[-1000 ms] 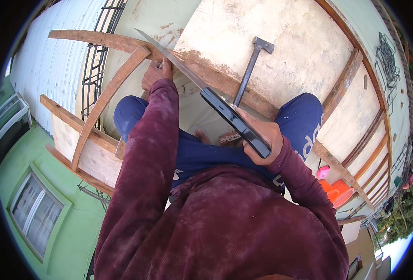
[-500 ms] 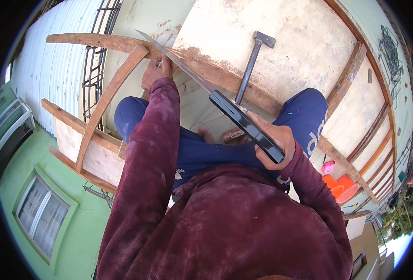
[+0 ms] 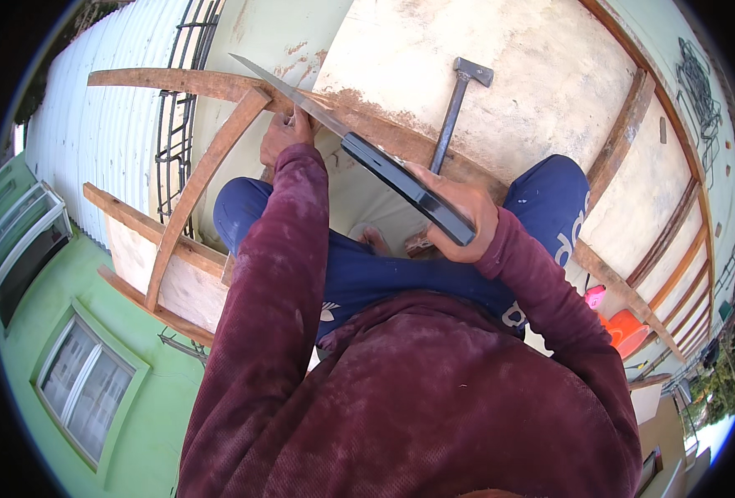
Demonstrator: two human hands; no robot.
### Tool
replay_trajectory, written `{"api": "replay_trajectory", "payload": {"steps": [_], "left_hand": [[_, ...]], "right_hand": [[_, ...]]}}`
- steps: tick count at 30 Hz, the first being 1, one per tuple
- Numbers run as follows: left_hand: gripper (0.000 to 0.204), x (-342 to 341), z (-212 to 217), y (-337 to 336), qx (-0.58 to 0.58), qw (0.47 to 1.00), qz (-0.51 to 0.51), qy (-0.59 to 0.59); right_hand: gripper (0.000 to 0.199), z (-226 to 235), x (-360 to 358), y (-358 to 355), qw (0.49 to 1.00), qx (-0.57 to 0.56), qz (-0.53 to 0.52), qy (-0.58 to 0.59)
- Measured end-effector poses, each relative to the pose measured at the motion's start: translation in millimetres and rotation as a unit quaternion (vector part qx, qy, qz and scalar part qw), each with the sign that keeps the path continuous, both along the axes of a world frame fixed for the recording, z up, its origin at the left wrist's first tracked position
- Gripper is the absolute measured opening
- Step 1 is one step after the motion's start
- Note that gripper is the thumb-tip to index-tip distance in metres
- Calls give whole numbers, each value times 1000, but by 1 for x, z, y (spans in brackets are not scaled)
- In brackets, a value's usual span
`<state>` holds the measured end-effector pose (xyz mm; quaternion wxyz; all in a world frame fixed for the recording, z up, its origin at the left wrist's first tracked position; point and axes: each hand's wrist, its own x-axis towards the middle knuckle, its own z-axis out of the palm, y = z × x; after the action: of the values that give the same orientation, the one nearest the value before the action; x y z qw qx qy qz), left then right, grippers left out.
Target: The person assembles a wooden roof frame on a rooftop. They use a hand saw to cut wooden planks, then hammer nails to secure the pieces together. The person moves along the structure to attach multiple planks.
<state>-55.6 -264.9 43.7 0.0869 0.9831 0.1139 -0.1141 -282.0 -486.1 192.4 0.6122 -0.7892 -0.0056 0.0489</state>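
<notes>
My right hand (image 3: pixel 471 207) is closed round the black handle of a handsaw (image 3: pixel 409 187). Its blade slants up and left, crossing the long wooden beam (image 3: pixel 376 124) near a joint with a narrower crosspiece (image 3: pixel 205 166). Close beside the blade, my left hand (image 3: pixel 288 137) is closed at the beam's near edge, thumb up by the saw; its fingertips are hidden. Beyond my right hand a hammer (image 3: pixel 450 116) with a dark metal handle rests across the beam, its head on the pale panel (image 3: pixel 534 75).
Wooden framing strips (image 3: pixel 625 124) run along the panel on the right. Beyond the left end of the beam lie a rebar cage (image 3: pixel 176 124) and white corrugated sheeting (image 3: pixel 102 124). An orange container (image 3: pixel 627 332) and a pink object (image 3: pixel 595 295) are at lower right.
My right hand has pushed the saw forward and left, so more of the blade reaches past the beam. My left hand stays at the beam; the view has shifted slightly.
</notes>
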Motion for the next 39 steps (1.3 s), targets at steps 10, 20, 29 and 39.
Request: {"api": "replay_trajectory", "payload": {"steps": [10,20,29,39], "left_hand": [[62,-5,1,2,-12,999,-3,-39],[61,-3,2,2,8,1000,-1,-20],[66,-1,5,3,-7,1000,-5,6],[63,-1,4,2,-2,1000,-13,4]], "right_hand": [[78,8,-16,-8,1000,-10,4,-23],[80,23,-32,-7,998,-31,-26,-38],[76,6,3,3,998,13,5,59],[76,-9,18,1,995,32,39,82]]}}
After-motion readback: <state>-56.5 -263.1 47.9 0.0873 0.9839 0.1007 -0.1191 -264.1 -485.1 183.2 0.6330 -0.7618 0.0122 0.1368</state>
